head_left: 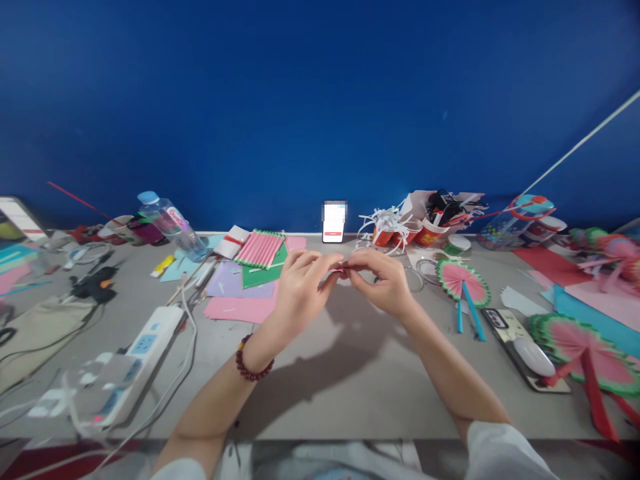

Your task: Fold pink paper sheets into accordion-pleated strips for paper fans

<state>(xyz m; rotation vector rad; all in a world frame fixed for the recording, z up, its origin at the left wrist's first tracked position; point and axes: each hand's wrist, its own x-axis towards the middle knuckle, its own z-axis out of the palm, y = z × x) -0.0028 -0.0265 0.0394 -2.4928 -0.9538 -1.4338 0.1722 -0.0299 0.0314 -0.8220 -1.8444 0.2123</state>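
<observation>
My left hand [301, 283] and my right hand [383, 280] meet fingertip to fingertip above the middle of the desk. Between them they pinch a small pink piece of paper [339, 271], mostly hidden by the fingers. Both hands are closed, thumbs against the forefingers. Just left of my left hand lie pink paper [235, 309], purple paper [235, 280] and a green sheet [260, 272]. On top of these rests a pleated pink-and-green paper strip [261, 249]. A pink-and-green paper fan [457, 280] with blue sticks lies to the right of my right hand.
A lit phone [333, 223] leans upright against the blue wall. Left are a tilted bottle [175, 223] and a power strip [145, 360] with cables. Paper cups [430, 232] stand back right. A mouse [533, 355] sits on another phone [505, 333], near a second fan [590, 347].
</observation>
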